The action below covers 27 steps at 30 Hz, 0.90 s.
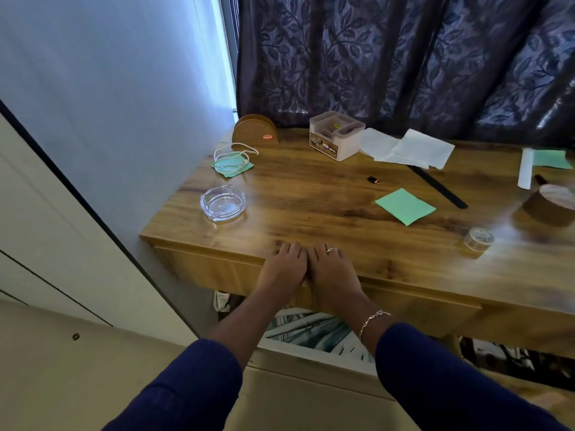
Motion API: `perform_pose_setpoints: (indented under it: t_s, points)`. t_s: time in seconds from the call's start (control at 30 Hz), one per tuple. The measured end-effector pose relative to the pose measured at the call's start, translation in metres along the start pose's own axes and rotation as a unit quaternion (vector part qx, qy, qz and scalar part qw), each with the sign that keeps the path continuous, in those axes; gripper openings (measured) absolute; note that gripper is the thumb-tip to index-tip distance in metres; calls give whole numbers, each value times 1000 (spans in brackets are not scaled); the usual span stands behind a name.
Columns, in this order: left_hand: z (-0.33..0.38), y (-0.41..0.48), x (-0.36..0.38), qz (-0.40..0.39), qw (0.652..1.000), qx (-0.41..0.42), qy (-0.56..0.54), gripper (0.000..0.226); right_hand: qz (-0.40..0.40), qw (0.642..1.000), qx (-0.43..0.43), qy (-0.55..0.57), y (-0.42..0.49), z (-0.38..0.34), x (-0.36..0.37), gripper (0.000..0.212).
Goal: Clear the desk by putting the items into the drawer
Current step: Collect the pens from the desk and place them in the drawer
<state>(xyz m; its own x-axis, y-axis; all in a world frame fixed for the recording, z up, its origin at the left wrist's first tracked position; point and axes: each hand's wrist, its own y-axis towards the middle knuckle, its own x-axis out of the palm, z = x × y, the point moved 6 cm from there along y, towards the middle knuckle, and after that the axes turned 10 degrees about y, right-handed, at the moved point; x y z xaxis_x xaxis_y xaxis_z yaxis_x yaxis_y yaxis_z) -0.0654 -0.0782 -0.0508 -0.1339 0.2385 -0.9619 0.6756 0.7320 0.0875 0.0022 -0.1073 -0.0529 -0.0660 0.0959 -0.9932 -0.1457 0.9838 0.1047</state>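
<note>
My left hand [284,264] and my right hand [331,269] rest side by side on the front edge of the wooden desk [311,197], fingers lying flat, holding nothing. The closed drawer front [211,269] runs just below them. On the desk lie a glass ashtray [223,203], a green face mask [231,160], a brown holder [254,129], a white plastic box [336,135], white papers [410,149], a green sticky note [405,206], a small black item [373,180], a black ruler [438,186], a clear tape roll [478,238] and a brown tape roll [552,206].
A rolled white paper [525,168] and another green note [552,158] lie at the far right. A dark leaf-patterned curtain [404,63] hangs behind the desk. A wall [109,88] and a white cabinet [46,244] stand on the left.
</note>
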Motion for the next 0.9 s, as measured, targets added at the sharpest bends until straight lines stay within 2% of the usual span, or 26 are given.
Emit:
perform_pose_setpoints:
  t_s: [0.13,0.23,0.37,0.5,0.67,0.73,0.9]
  points:
    - [4,3,-4,-8,1000,-10,19,28,-5,999,-17,34,0,10,-2,40]
    - [8,7,-5,-31,999,-8,34,29,-23,995,-50,80,-4,20,-12,46]
    - [7,19,-13,-69,997,-8,-11,35,-40,989,-68,126,-17,33,-21,45]
    - [28,42,-24,-101,995,23,-15,44,-6,992,-15,129,-33,66,-20,38]
    - [76,82,-45,-76,993,51,-79,50,93,989,39,112,-53,116,-37,27]
    - [97,99,-51,-54,992,70,-93,52,73,988,80,109,-58,140,-38,33]
    - [147,148,-63,-18,987,130,-90,58,120,980,139,81,-78,200,-56,39]
